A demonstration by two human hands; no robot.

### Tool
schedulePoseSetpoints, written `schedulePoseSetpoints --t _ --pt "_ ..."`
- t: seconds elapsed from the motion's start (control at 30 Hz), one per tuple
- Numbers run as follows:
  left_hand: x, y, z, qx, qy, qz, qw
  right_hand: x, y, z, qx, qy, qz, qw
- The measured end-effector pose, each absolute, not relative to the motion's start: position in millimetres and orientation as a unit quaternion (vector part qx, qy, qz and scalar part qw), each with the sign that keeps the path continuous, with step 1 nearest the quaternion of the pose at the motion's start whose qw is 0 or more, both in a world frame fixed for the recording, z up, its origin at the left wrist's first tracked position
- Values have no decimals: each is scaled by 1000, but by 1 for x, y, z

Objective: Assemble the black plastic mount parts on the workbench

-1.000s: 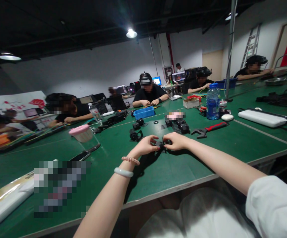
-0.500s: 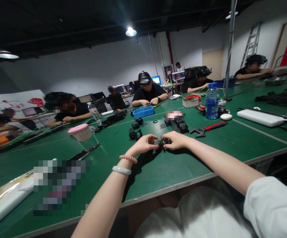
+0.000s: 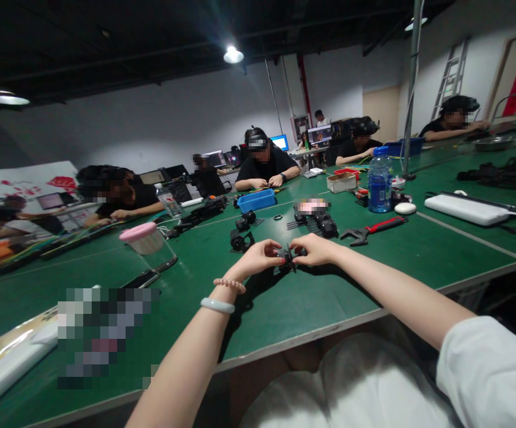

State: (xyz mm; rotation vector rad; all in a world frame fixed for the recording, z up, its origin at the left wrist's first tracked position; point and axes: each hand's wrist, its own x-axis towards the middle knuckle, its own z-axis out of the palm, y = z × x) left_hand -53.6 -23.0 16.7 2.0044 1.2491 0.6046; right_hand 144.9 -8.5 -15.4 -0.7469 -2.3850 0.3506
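Note:
Low over the green table (image 3: pixel 324 291), a small black part with a thin upright plate (image 3: pixel 288 257) is held between my two hands. My left hand (image 3: pixel 263 257), with a beaded bracelet and a pale bangle on its wrist, pinches its left side. From the right, my right hand (image 3: pixel 312 248) grips the other side with curled fingers. What kind of part it is, I cannot make out. Similar black parts (image 3: pixel 241 239) lie just beyond my left hand. More black parts (image 3: pixel 324 224) lie beyond my right hand, beside a small dark ring (image 3: pixel 277 217).
A red-handled adjustable wrench (image 3: pixel 374 230) lies to the right, near a blue-capped bottle (image 3: pixel 380 181) and a white power bank-like case (image 3: pixel 465 209). A blue tray (image 3: pixel 256 201) stands ahead. On the left are a pink-lidded cup (image 3: pixel 144 241) and a phone (image 3: pixel 139 279). Several people work around the table.
Both hands keep hold of the black part in nearly the same place. The whole view has shifted very slightly.

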Motion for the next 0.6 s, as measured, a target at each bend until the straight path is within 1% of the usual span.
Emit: schedulePoseSetpoints --t 0.43,0.6 --pt "-54 -18 6 794 487 236 275 147 -5 -18 -279 -899 137 309" --pt "-53 -17 4 802 479 230 274 147 -5 -17 -285 -899 144 298"
